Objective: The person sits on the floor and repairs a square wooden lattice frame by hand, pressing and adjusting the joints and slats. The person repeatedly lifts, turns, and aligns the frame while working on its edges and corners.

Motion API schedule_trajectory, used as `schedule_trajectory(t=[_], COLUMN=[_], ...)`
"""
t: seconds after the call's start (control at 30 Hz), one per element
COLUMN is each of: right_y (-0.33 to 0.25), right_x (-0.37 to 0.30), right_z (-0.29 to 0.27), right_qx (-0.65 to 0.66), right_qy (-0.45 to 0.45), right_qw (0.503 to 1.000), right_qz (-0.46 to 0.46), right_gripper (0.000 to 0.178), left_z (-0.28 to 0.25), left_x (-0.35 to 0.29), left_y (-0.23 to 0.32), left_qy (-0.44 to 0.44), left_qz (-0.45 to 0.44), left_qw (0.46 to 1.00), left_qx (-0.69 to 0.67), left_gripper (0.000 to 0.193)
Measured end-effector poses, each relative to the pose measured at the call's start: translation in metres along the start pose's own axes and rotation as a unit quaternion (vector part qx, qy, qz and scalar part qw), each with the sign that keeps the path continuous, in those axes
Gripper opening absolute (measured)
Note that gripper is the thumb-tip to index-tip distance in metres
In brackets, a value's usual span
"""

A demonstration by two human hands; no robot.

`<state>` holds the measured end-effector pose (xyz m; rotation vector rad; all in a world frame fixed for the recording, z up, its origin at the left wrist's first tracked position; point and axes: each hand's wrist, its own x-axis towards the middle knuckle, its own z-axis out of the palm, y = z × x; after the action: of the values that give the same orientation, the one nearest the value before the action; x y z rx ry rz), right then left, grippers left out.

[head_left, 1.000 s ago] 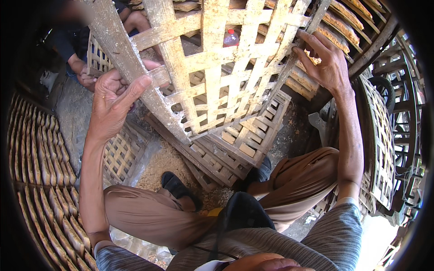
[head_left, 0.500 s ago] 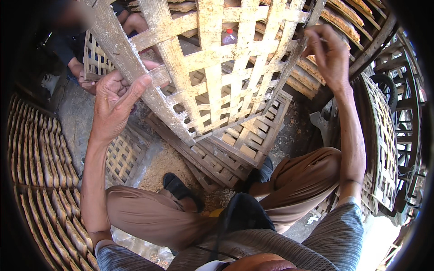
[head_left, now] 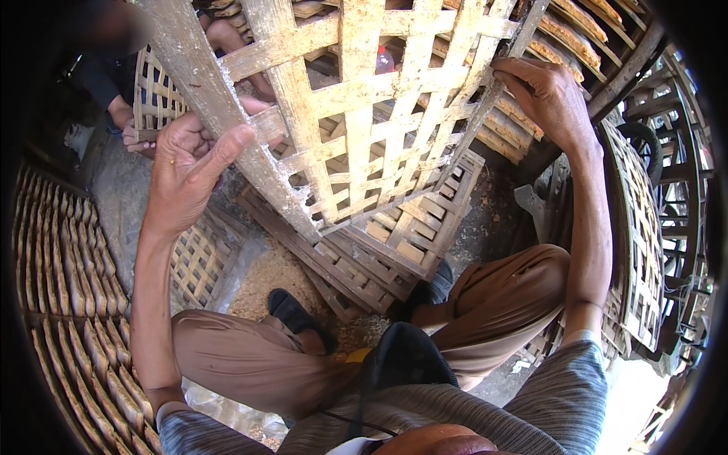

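Note:
A large woven bamboo rack [head_left: 356, 91] with wooden side rails stands tilted up in front of me, white residue crusted along its left rail. My left hand [head_left: 182, 171] grips that left rail, thumb on the near face and fingers behind. At the upper right, my right hand [head_left: 550, 98] has its bent fingertips on the right rail, closed around its edge. The rack's lower end comes down over several stacked lattice racks [head_left: 379, 269] between my feet. Through the weave shows part of a bottle with a red cap [head_left: 384, 61].
Another person's hand [head_left: 136, 140] holds a smaller lattice [head_left: 158, 95] at the upper left. Rows of thin brown slabs [head_left: 68, 273] line the left side; more slabs [head_left: 565, 38] lie at the upper right. Upright lattice racks [head_left: 641, 235] stand on my right. Crumbs [head_left: 265, 284] cover the floor.
My right hand has moved left and come onto the rack's right rail; before, its fingers were just off the edge. My left hand keeps its grip.

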<state>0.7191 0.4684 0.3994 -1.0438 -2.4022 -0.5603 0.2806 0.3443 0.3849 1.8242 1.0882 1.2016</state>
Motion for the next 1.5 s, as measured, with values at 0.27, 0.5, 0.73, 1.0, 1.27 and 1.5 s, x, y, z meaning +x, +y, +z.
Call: schedule_trajectory(t=[0.27, 0.5, 0.73, 1.0, 1.27, 1.5], right_y=[-0.022, -0.006, -0.029, -0.018, -0.011, 0.002], right_x=[0.005, -0.001, 0.017, 0.025, 0.032, 0.041], right_z=[0.013, -0.018, -0.008, 0.014, 0.048, 0.040], right_qx=[0.203, 0.245, -0.065, 0.093, -0.004, 0.115], right_qy=[0.100, -0.009, 0.034, 0.023, 0.027, -0.053], right_qw=[0.967, 0.948, 0.997, 0.994, 0.999, 0.988], right_qz=[0.114, 0.200, -0.013, 0.052, 0.019, 0.090], right_gripper=[0.015, 0.040, 0.017, 0.031, 0.041, 0.032], left_z=[-0.016, -0.020, -0.025, -0.026, -0.028, -0.029], left_x=[0.004, -0.001, 0.001, 0.007, 0.013, 0.017], left_y=[0.001, -0.017, -0.017, -0.019, -0.023, -0.026], left_qy=[0.097, 0.107, 0.077, 0.084, 0.077, 0.084], left_qz=[-0.014, -0.033, -0.020, -0.039, -0.034, -0.028], left_qw=[0.995, 0.993, 0.997, 0.996, 0.996, 0.996], left_qx=[0.027, 0.021, 0.020, 0.005, 0.006, 0.018], left_gripper=[0.027, 0.027, 0.027, 0.030, 0.033, 0.035])
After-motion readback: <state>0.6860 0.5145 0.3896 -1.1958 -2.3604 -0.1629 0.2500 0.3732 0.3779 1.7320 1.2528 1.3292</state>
